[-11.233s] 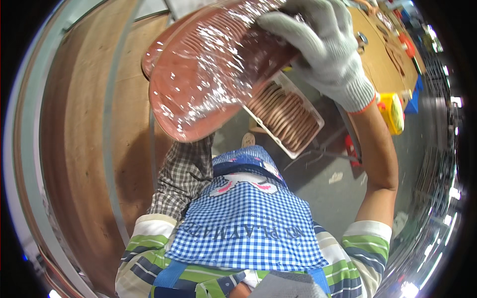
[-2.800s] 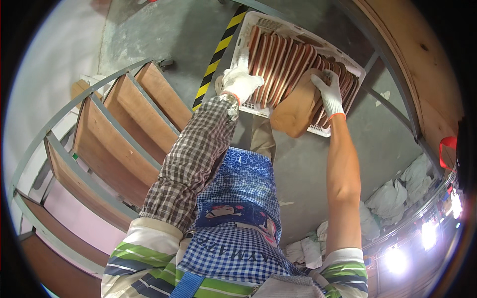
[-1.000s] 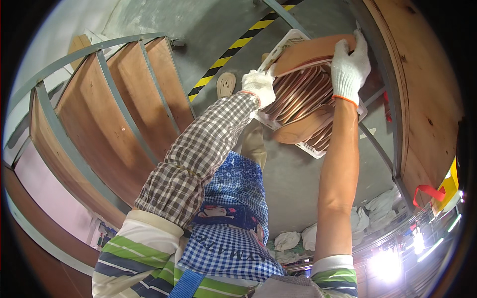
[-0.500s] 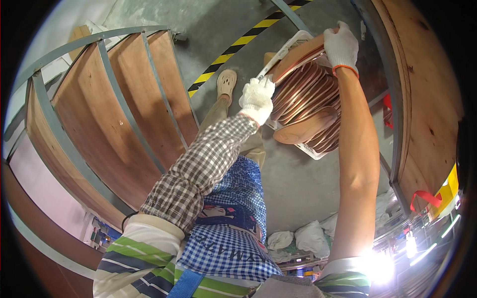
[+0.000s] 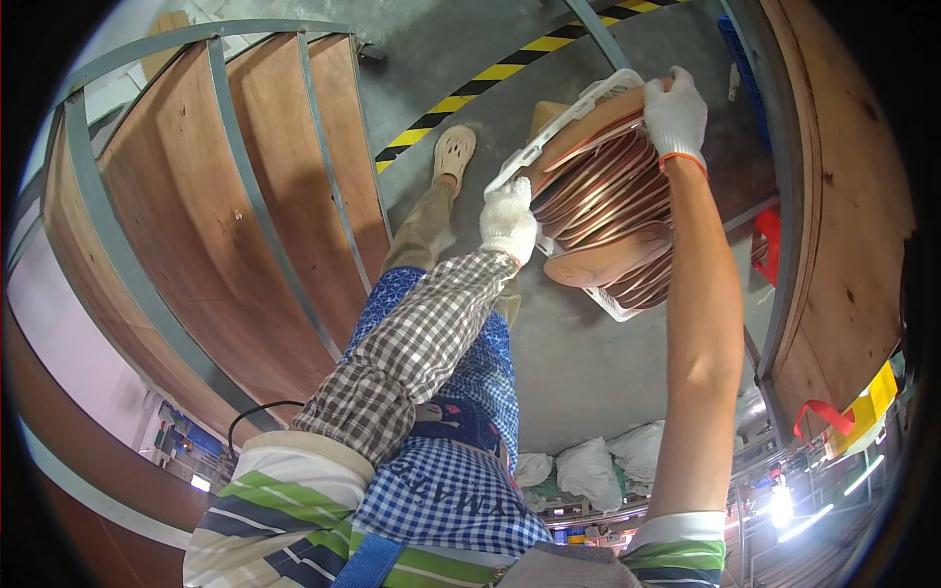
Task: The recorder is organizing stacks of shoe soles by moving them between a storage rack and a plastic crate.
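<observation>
A white plastic basket (image 5: 578, 110), tilted, holds several tan shoe insoles (image 5: 603, 201) packed on edge in a dense row. One loose insole (image 5: 610, 257) lies across the near end of the row. My left hand (image 5: 510, 218), in a white knit glove, is closed around the basket's left rim. My right hand (image 5: 676, 116), in a white glove with an orange cuff, is closed at the basket's far right corner, against the end of a large tan insole; the rim under its fingers is hidden.
A grey metal rack with wooden panels (image 5: 176, 211) stands at my left. Another wooden board (image 5: 843, 186) in a metal frame rises at my right. Yellow-black floor tape (image 5: 480, 80) crosses ahead of my shoe (image 5: 454, 154). White sacks (image 5: 590, 470) lie at the lower right.
The basket has swung slightly, its far rim shifting right and nearer. My left hand has moved a little nearer with it, and my right hand is slightly lower in view. Both grips stay closed.
</observation>
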`<action>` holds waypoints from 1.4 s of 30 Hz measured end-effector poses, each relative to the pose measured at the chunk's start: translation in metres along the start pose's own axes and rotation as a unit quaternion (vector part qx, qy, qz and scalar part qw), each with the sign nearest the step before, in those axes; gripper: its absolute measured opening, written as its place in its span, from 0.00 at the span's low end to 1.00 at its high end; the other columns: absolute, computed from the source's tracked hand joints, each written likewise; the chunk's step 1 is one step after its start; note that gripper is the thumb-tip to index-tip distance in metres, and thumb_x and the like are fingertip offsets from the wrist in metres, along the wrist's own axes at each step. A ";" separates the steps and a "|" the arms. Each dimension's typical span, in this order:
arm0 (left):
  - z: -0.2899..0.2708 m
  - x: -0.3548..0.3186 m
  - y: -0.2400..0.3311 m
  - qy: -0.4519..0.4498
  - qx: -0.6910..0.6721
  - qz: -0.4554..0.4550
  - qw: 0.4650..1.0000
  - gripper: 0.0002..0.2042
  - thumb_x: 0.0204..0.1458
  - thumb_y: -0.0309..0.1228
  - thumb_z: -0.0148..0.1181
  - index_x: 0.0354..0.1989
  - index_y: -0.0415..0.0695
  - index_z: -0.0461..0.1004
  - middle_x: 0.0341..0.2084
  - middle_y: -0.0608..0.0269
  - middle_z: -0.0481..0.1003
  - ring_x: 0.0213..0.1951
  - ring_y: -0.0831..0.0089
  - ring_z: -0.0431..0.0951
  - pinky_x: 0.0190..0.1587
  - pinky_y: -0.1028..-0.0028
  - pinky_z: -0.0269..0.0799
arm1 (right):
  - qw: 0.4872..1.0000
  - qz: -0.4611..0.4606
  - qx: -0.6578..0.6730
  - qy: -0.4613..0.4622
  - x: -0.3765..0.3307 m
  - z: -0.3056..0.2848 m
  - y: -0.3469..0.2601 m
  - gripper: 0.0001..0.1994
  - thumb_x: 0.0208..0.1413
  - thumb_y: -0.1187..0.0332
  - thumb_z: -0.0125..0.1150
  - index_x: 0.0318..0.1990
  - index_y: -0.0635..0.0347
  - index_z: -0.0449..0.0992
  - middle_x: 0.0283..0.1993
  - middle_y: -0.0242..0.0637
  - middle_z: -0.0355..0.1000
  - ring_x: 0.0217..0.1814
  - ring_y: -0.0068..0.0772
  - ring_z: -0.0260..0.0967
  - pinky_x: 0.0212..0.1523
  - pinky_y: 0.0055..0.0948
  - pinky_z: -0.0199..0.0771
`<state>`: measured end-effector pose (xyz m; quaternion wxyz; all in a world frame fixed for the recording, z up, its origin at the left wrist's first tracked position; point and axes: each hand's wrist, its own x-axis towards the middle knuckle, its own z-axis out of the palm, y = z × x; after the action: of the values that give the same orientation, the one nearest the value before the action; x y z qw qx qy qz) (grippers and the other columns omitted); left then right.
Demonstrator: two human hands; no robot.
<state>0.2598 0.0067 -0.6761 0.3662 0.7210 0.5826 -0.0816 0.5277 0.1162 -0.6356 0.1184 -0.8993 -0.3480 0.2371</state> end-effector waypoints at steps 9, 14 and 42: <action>0.007 -0.006 -0.009 -0.083 -0.158 -0.098 0.979 0.15 0.54 0.27 0.60 0.51 0.43 0.72 0.47 0.44 0.76 0.49 0.45 0.79 0.53 0.55 0.75 | 1.000 -0.008 0.002 -0.027 -0.026 0.034 -0.008 0.23 0.63 0.57 0.51 0.58 0.67 0.70 0.46 0.64 0.78 0.52 0.65 0.75 0.55 0.52 0.73; -0.019 -0.015 0.025 -0.034 -0.194 -0.160 0.967 0.22 0.51 0.22 0.62 0.57 0.41 0.70 0.51 0.46 0.73 0.51 0.52 0.77 0.54 0.59 0.74 | 0.998 -0.024 -0.003 -0.058 -0.019 0.033 0.019 0.23 0.62 0.57 0.52 0.58 0.66 0.70 0.46 0.63 0.78 0.53 0.65 0.75 0.55 0.52 0.73; -0.054 0.009 0.021 -0.242 -0.022 -0.186 0.952 0.32 0.52 0.36 0.66 0.65 0.36 0.66 0.59 0.37 0.68 0.59 0.44 0.73 0.64 0.60 0.69 | 0.947 0.046 0.064 -0.310 -0.050 0.072 0.001 0.29 0.65 0.55 0.48 0.62 0.74 0.59 0.57 0.72 0.71 0.61 0.66 0.71 0.63 0.52 0.69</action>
<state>0.2652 0.0459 -0.6330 0.4903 0.5501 0.6020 -0.3077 0.4591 0.0849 -0.6809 0.0504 -0.7868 -0.3100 0.5313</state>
